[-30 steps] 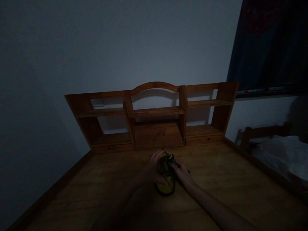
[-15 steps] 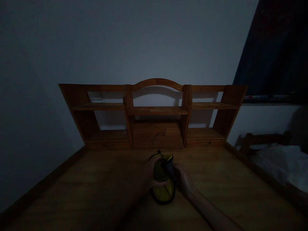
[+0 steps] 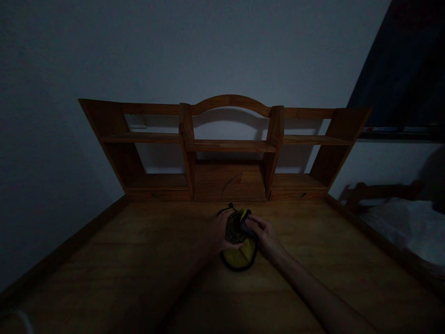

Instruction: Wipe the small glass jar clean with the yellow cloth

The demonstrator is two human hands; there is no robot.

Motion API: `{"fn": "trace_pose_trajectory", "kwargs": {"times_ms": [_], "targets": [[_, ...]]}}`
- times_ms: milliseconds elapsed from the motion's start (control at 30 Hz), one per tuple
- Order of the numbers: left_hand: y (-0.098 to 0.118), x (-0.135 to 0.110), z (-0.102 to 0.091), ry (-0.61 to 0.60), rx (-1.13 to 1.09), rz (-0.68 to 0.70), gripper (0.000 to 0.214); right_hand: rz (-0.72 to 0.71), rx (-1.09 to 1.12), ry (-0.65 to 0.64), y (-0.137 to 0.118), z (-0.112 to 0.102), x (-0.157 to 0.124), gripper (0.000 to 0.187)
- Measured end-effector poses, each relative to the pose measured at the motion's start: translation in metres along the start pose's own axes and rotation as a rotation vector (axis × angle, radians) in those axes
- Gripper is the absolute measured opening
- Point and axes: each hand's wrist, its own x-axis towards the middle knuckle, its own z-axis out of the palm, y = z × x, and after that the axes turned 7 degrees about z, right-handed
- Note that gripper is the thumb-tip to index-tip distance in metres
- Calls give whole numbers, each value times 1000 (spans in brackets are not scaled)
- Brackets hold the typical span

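— The left hand [image 3: 222, 232] wraps round the yellow thing [image 3: 239, 256]. The right hand [image 3: 260, 232] pinches its top.
— Where is it?
— Between both hands, on the desk [image 3: 139, 260]. A shelf [image 3: 229, 146] stands behind.

Nothing can be read here, because the light is too dim for any text, label, brand or number to show. The yellow-and-black thing [image 3: 239, 254] on the worktop [image 3: 313, 260] shows no legible print. The small pale plate [image 3: 139, 122] on the wall, behind the far left bay of the shelf unit [image 3: 229, 146], is too small and blurred to read.
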Motion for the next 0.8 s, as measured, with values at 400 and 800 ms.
{"fn": "trace_pose_trajectory", "kwargs": {"times_ms": [400, 800], "targets": [[7, -3, -6, 122, -12, -65, 94, 185, 242, -413, -17, 5, -17, 34], [9, -5, -10, 62, 79, 46, 96, 192, 220, -345, -17, 4, -15, 31]]}}
